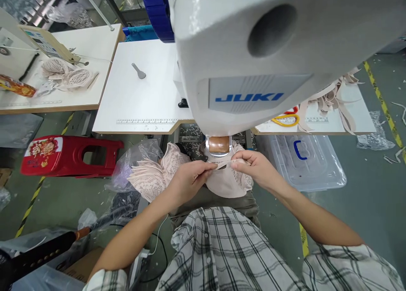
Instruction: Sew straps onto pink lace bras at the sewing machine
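Note:
A white sewing machine [196, 71] marked JUKI rises in front of me, its lower end just above my hands. Under it lies a pale pink lace bra [226, 187], partly on my lap. Both hands pinch a light fabric strip at the bra's edge. My left hand [188, 179] is closed on the strip from the left, and my right hand [253, 166] is closed on it from the right. A stack of lace bra cups [149, 177] rests left of my left hand. The needle area is hidden behind the machine's head.
Yellow-handled scissors [286, 121] and beige fabric strips [333, 98] lie on the right tabletop. A small grey tool [138, 71] is on the left tabletop [127, 100]. On the floor are a red stool [71, 155] and a clear lidded box [312, 168].

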A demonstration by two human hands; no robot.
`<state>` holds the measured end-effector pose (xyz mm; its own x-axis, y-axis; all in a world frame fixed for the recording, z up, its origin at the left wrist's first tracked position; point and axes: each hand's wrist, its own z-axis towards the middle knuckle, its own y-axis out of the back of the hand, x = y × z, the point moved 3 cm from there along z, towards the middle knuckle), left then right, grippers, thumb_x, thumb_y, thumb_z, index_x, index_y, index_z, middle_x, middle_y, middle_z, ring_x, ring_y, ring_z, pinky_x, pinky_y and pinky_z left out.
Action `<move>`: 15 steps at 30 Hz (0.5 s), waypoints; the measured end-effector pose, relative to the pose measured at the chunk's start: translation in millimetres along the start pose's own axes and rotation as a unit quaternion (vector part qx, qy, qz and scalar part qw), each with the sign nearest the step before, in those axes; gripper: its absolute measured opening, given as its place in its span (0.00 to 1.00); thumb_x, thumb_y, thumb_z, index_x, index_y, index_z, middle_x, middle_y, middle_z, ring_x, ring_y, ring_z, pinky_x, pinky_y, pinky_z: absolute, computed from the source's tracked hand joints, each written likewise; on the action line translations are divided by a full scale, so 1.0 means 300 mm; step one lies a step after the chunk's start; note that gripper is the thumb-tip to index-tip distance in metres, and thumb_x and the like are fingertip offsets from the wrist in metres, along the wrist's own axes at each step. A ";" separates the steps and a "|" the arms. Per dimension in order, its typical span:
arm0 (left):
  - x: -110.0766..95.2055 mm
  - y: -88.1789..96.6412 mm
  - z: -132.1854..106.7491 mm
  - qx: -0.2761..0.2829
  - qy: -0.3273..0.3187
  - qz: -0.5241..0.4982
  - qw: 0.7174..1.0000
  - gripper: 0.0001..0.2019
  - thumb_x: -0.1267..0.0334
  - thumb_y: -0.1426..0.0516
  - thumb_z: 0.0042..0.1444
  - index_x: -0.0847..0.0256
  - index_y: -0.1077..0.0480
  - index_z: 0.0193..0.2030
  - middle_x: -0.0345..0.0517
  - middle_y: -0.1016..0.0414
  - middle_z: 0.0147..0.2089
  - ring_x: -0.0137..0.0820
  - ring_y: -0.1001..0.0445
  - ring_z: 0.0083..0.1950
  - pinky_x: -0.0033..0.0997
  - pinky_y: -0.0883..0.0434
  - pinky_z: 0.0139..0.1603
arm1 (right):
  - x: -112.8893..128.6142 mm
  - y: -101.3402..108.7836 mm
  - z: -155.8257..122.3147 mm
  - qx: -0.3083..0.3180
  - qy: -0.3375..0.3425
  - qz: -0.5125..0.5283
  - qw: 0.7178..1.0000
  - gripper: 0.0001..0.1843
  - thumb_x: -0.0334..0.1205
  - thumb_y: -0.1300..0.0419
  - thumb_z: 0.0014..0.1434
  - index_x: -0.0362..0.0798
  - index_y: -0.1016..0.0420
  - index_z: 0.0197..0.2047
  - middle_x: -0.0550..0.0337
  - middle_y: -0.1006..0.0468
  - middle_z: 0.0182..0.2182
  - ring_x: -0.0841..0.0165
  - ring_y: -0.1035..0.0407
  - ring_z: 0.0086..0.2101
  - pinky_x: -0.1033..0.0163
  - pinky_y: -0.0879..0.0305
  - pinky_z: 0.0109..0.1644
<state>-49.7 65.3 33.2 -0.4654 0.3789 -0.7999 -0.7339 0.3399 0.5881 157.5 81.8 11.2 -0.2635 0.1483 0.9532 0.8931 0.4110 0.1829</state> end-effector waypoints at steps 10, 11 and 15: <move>-0.056 0.024 0.008 0.009 -0.032 0.008 0.999 0.06 0.71 0.46 0.63 0.60 0.28 0.38 0.42 0.22 0.35 0.29 0.25 0.36 0.26 0.29 0.36 | 0.088 -0.100 -0.043 0.134 0.304 -0.250 0.909 0.13 0.38 0.48 0.70 0.48 0.24 0.37 0.57 0.21 0.34 0.69 0.29 0.35 0.65 0.35 0.36; -0.059 0.027 0.009 0.011 -0.027 -0.003 1.000 0.06 0.71 0.46 0.63 0.59 0.28 0.39 0.43 0.22 0.36 0.29 0.24 0.37 0.27 0.28 0.37 | 0.089 -0.100 -0.045 0.119 0.321 -0.255 0.904 0.13 0.38 0.48 0.70 0.47 0.24 0.36 0.57 0.21 0.33 0.69 0.29 0.34 0.65 0.35 0.35; -0.068 0.036 0.016 0.048 0.014 -0.002 0.999 0.07 0.73 0.45 0.62 0.59 0.27 0.39 0.43 0.21 0.37 0.30 0.24 0.38 0.27 0.29 0.38 | 0.077 -0.116 -0.061 0.074 0.384 -0.304 0.869 0.14 0.36 0.49 0.70 0.45 0.25 0.36 0.56 0.22 0.31 0.68 0.30 0.33 0.64 0.35 0.35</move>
<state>-45.8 65.2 56.6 -0.4768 0.3536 -0.8048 -0.6860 0.4228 0.5921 127.2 54.4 31.3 -0.2976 -0.7572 0.5815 0.6021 0.3238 0.7298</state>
